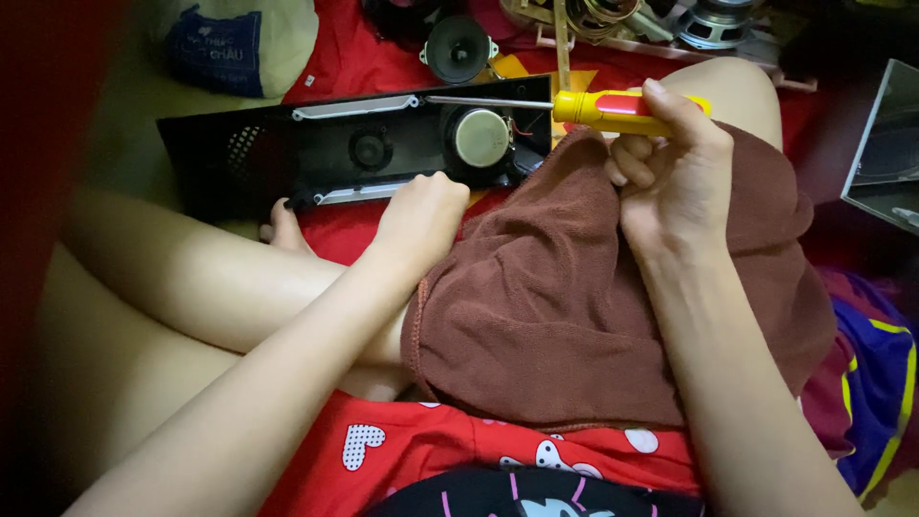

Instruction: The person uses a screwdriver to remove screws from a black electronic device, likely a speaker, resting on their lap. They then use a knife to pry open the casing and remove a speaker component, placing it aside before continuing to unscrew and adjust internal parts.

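A long black speaker panel lies across the floor in front of my crossed legs, its inner side up, with a round silver speaker driver near its right end. My left hand rests on the panel's near edge with fingers curled under. Raised over my right knee, my right hand grips a screwdriver with a yellow and red handle. Its metal shaft points left over the panel, above the driver. A brown towel covers my lap.
A loose black speaker and metal parts lie on the red cloth beyond the panel. A white and blue bag sits at top left. A grey flat panel stands at the right edge.
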